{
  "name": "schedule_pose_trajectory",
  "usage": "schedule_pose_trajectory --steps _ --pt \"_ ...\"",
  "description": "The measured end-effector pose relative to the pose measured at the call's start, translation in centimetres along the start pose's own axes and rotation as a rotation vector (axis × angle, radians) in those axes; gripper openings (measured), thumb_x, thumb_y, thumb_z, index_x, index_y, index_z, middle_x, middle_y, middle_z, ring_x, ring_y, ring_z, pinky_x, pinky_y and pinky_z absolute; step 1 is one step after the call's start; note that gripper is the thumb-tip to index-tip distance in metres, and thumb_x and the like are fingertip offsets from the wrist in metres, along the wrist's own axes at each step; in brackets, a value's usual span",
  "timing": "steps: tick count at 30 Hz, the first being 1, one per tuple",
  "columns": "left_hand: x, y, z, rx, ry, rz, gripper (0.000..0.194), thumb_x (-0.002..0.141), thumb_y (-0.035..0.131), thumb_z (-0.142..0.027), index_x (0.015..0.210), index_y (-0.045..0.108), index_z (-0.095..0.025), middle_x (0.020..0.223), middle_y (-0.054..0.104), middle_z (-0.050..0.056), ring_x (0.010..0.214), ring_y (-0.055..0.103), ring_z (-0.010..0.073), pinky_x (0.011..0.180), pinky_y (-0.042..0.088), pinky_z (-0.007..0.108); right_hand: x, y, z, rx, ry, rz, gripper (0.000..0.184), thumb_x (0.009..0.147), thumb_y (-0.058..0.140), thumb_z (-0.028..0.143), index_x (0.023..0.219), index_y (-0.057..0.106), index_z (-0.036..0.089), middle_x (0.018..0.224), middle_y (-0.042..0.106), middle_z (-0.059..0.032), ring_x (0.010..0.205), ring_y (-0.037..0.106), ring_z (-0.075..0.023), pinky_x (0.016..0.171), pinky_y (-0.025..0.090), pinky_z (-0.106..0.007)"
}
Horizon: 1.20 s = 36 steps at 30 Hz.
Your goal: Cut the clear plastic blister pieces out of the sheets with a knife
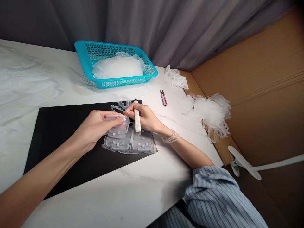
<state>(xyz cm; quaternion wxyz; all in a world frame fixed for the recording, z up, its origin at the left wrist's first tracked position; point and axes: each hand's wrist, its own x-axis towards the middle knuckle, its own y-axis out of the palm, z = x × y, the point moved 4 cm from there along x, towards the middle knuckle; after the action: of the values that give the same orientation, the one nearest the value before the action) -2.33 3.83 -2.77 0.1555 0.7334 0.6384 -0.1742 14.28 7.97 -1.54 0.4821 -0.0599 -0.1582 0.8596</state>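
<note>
Left hand [95, 128] pinches a clear moulded plastic piece [117, 128] over a black mat [71, 152]; right hand [144, 117] closes tightly around an upright white stick [137, 122]

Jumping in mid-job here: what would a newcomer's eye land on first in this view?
The bright turquoise basket at the far edge of the table, heaped with clear plastic pieces, stands out first. Nearer, the left hand and right hand meet over moulded clear plastic on a black sheet, the right gripping a white stick. Right of them lie pink-handled snips.
</note>
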Motion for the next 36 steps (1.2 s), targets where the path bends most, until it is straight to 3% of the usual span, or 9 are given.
schedule_pose_trajectory --steps 8,14,31,36 --pt "-0.1 0.2 -0.5 -0.004 0.003 0.099 0.026 0.07 0.081 -0.044 0.082 0.081 -0.022 0.073 0.076 0.003 0.066 0.065 0.0164 0.057 0.046 0.025 0.0 0.0 0.4 0.034 -0.041 0.014 0.032 0.093 0.062 0.047 0.087 0.06 0.015 0.078 0.059 0.001 0.069 0.048 -0.0106 0.068 0.043 -0.025" --pt "-0.2 0.2 -0.5 -0.026 -0.058 0.106 0.022 0.066 0.082 -0.041 0.081 0.081 -0.024 0.071 0.077 0.002 0.059 0.064 0.0148 0.053 0.047 0.024 -0.2 0.0 0.7 -0.101 -0.143 0.022 0.025 0.096 0.059 0.041 0.089 0.059 0.017 0.084 0.063 -0.0015 0.076 0.056 -0.0134 0.073 0.044 -0.026" --pt "0.2 -0.5 -0.6 0.225 -0.027 0.205 0.028 0.066 0.081 -0.046 0.085 0.083 -0.026 0.066 0.073 0.003 0.057 0.062 0.0165 0.048 0.041 0.025 -0.6 0.7 1.1 -0.346 -0.342 0.115 0.022 0.102 0.05 0.035 0.089 0.056 0.019 0.087 0.064 -0.0041 0.082 0.056 -0.0166 0.079 0.045 -0.03" --pt "0.3 -0.7 -0.6 0.271 0.021 0.196 0.027 0.069 0.078 -0.046 0.081 0.081 -0.023 0.064 0.071 0.001 0.056 0.058 0.0144 0.049 0.039 0.024 -0.5 0.4 1.0 -0.293 -0.258 0.145 0.023 0.101 0.051 0.037 0.09 0.058 0.019 0.083 0.062 -0.0025 0.076 0.054 -0.0152 0.074 0.044 -0.028"
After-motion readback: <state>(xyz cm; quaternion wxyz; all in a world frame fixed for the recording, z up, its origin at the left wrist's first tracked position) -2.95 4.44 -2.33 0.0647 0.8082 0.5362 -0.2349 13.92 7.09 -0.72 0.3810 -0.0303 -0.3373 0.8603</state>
